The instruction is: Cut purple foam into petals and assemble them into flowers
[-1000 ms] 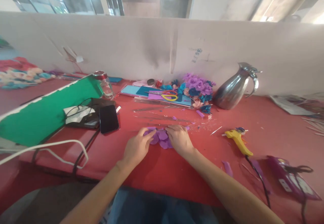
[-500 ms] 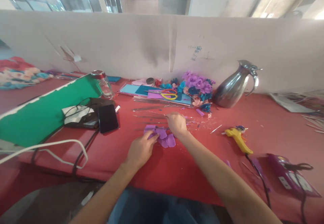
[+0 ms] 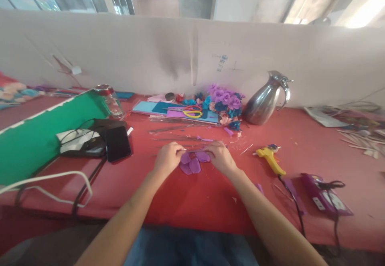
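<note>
Both hands meet over the red table, fingertips closed. Between them runs a thin stick (image 3: 184,149) with a purple paper petal (image 3: 197,150) seen edge-on along it. My left hand (image 3: 168,157) pinches the left end. At the other end my right hand (image 3: 221,157) pinches with thumb and finger; exactly how the petal lies on the stick is too small to tell. Just below, loose purple petals (image 3: 194,165) lie overlapping on the table. Thin wires (image 3: 171,139) are spread behind my hands, with a twisted purple paper strip (image 3: 205,139) near them.
Scissors (image 3: 192,112) lie on coloured paper sheets (image 3: 144,106) at the back, beside paper flowers (image 3: 224,97) and a metal jug (image 3: 261,101). Rightward are a yellow glue gun (image 3: 270,161) and a purple power strip (image 3: 323,197), with cords. A phone (image 3: 118,143) and a glass jar (image 3: 112,103) stand left.
My left hand has lifted off the petal pile and pinches the stick. My right hand has come down and back level with it. The view has turned slightly right.
</note>
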`<state>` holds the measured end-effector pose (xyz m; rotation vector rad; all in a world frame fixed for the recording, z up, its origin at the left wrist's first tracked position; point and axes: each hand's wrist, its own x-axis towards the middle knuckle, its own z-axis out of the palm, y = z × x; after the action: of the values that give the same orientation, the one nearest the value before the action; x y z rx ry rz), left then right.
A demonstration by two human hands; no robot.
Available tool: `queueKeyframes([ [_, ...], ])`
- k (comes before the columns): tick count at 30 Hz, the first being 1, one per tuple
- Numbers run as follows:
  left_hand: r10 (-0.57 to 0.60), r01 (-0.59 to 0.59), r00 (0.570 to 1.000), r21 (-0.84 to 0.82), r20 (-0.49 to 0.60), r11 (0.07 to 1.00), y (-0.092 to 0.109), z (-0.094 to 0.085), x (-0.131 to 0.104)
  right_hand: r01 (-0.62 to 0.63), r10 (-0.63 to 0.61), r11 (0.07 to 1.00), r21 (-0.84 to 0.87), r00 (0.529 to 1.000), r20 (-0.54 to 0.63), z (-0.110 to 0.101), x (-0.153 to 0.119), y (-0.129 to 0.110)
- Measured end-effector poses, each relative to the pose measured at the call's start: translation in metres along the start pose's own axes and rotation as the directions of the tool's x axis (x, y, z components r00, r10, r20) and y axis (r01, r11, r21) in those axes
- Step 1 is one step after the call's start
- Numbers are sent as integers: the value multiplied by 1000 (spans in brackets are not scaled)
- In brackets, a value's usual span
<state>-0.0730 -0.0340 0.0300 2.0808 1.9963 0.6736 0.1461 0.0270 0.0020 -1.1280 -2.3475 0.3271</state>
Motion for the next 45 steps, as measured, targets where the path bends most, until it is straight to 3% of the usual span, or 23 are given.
queueKeyframes([
  [3,9,-8,1000,-17,11,1000,-4,10,1,-2,0,997,-80,1000,-28,2,4,5],
  [7,28,-30,999,-52,-38,998,-11,18,-4,26,-21,992,-120,999,44,0,11,13],
  [10,48,-52,998,-76,-43,996,-13,18,-3,47,-37,992,-121,996,80,-2,11,16],
  [16,82,-96,988,-105,-129,990,-18,14,-1,134,-129,982,-131,991,45,-5,12,11],
  [21,118,-121,992,-82,-35,989,-23,18,-2,137,-120,978,-154,986,113,0,13,10],
  [28,93,-96,995,-111,-31,989,-27,23,0,124,-101,968,-216,988,116,-3,13,3],
  [31,92,-94,995,-123,-29,988,-25,21,-1,135,-110,962,-237,987,119,-16,9,6],
  [34,89,-92,996,-145,-23,985,-22,18,-2,152,-138,961,-233,988,76,-45,-1,18],
  [37,74,-75,997,-161,-14,984,-21,17,-2,89,-110,973,-215,990,-92,-78,-5,29],
  [39,24,-41,996,-195,-89,980,-23,16,0,54,-91,980,-193,978,-188,-89,3,29],
  [41,-106,32,960,-273,-258,962,-28,15,2,36,-76,983,-179,973,-219,-82,20,21],
  [42,-197,75,912,-326,-359,942,-32,14,4,30,-66,984,-176,977,-202,-73,30,15],
  [45,-448,158,684,-482,-576,862,-41,8,5,-8,-1,984,-176,999,-49,-32,58,-2],
])
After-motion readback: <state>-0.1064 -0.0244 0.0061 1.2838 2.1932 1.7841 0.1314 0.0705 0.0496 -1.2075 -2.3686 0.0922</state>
